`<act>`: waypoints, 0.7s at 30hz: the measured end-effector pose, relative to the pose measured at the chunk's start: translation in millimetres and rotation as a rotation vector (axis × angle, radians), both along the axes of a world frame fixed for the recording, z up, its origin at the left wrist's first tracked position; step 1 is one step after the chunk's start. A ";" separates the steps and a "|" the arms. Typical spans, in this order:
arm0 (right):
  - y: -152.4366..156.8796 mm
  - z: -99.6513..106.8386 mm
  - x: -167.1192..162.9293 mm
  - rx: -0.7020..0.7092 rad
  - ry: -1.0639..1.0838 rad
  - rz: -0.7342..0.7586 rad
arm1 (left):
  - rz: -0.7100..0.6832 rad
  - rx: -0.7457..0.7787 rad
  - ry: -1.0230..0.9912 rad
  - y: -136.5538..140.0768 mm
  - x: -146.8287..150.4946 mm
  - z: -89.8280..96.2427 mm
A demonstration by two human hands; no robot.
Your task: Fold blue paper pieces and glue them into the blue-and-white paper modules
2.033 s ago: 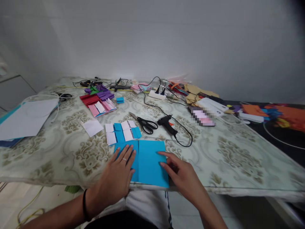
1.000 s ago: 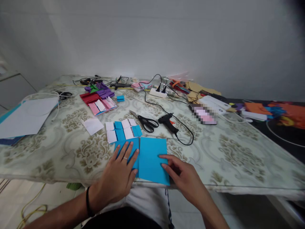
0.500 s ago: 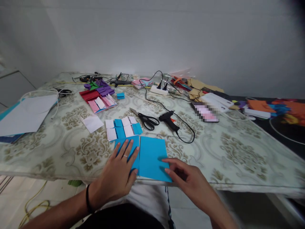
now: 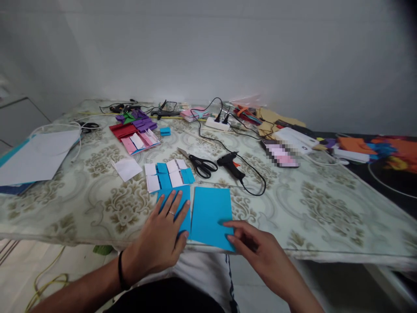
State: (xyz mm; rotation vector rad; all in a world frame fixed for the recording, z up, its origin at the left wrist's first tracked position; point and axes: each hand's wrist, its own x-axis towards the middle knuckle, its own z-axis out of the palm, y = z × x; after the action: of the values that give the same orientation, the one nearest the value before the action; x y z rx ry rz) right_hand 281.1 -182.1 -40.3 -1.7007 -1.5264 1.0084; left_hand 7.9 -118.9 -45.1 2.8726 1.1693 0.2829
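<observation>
My left hand [image 4: 164,230] lies flat, its fingers spread, pressing down a blue sheet of paper [image 4: 184,222] at the table's front edge. Just to the right is a second blue paper sheet [image 4: 211,215], separated from the first by a narrow gap. My right hand [image 4: 252,243] has its thumb and forefinger at that sheet's lower right edge; the other fingers are curled and partly hidden. Behind the left sheet sits a piece of folded white and blue paper strips [image 4: 170,174]. Black-handled scissors [image 4: 202,166] and a black glue gun [image 4: 232,165] lie beyond.
A small white paper [image 4: 127,168] and pink folded strips [image 4: 138,141] lie left of centre. Large sheets [image 4: 42,154] are at far left. A power strip [image 4: 217,124] with cords stands at the back, a phone [image 4: 280,154] to the right. The glue gun's cord loops across the table.
The right blue sheet has shifted slightly to the right and turned a little, widening the gap between the sheets. My right hand moved with it; my left hand stayed in place.
</observation>
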 end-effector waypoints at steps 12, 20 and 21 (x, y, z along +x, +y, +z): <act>-1.9 1.9 -2.0 -0.042 -0.045 0.037 | 0.003 -0.013 0.004 0.0 0.4 -0.9; -3.5 1.7 9.0 -0.013 -0.070 -0.011 | -0.008 -0.047 -0.011 1.0 -0.5 -1.0; -2.6 1.0 9.0 -0.006 -0.071 -0.015 | -0.020 -0.063 -0.011 0.2 -1.5 -0.8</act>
State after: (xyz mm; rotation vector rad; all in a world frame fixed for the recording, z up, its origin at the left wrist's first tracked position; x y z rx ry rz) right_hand 290.1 -184.6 -39.3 -1.7666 -1.5539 0.9547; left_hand 6.4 -118.8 -45.9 2.8233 1.1267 0.2556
